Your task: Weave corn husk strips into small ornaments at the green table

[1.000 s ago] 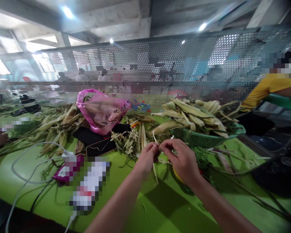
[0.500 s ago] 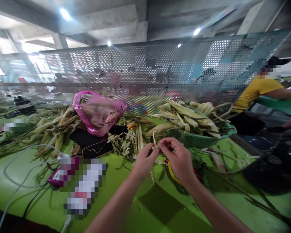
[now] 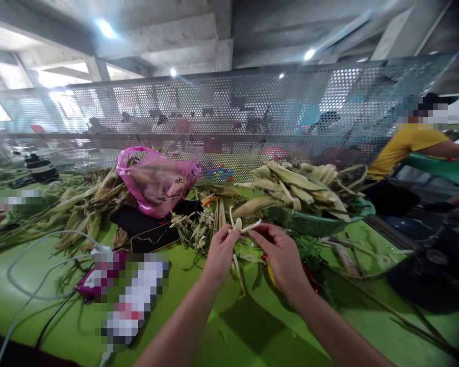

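Right hand (image 3: pixel 281 255) parted from left hand (image 3: pixel 219 252), husk strips (image 3: pixel 238 224) splayed

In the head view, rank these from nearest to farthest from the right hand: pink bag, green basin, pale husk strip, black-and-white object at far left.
From the right hand:
1. Pale husk strip: at its fingertips.
2. Green basin: just beyond, to the right.
3. Pink bag: beyond, to the left.
4. Black-and-white object: at the far left.
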{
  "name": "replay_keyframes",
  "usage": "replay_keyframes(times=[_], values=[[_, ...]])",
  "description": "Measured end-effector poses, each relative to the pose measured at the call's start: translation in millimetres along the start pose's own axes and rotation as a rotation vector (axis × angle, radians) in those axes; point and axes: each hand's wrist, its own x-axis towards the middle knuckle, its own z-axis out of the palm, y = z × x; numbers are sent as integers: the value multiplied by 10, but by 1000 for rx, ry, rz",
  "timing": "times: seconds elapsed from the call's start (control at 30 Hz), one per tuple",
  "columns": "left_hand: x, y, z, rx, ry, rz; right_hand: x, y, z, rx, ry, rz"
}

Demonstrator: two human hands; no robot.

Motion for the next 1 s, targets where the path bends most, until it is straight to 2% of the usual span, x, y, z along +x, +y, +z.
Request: replay_keyframes(times=[0.17,0.27,0.37,0.47,0.57,0.63,0.7,0.8,0.9,1.0], values=[[22,-1,-2,140,-93,56,-6,-82,-46,-234,-75,-275],[6,-16,2,238,-130,57,14,-120,-77,-313,-138,-330],[-27,-1,2,301,-174,62,42,-125,-89,-296,-125,-259],[-57,52,3,306,-234,74,60,-96,-82,-134,-101,-70],[-68,95,7,261,-276,69,69,-52,-75,124,-191,147],[-62,94,8,222,-299,62,71,-36,-75,243,-240,231],[-50,75,8,173,-309,43,67,-47,-79,265,-213,228],[-33,56,13,120,-286,-46,53,-103,-91,161,-155,114],[-23,75,18,81,-247,-157,43,-152,-108,96,-191,49],[-6,85,5,87,-258,-197,59,-168,-139,49,-270,16]])
